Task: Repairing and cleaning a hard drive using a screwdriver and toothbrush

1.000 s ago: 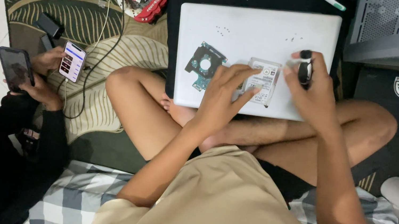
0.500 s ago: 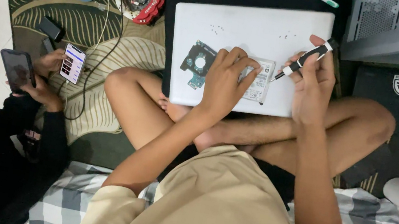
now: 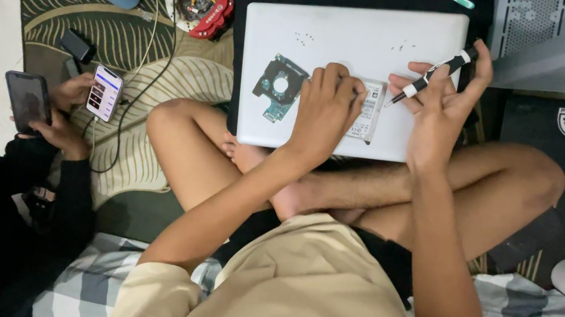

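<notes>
Left of the left hand, a green circuit board lies flat on the white laptop. The left hand presses fingers-down on a silver drive, pinning it. The right hand, just beside, pinches a screwdriver; its long axis slants, tip pointing down-left at the drive's edge, handle up-right.

I observe my right hand has turned the small screwdriver from upright in the fist a second ago to slanted, tip lowered beside the silver hard drive. My left hand has slid further over that drive, covering more of it.
</notes>
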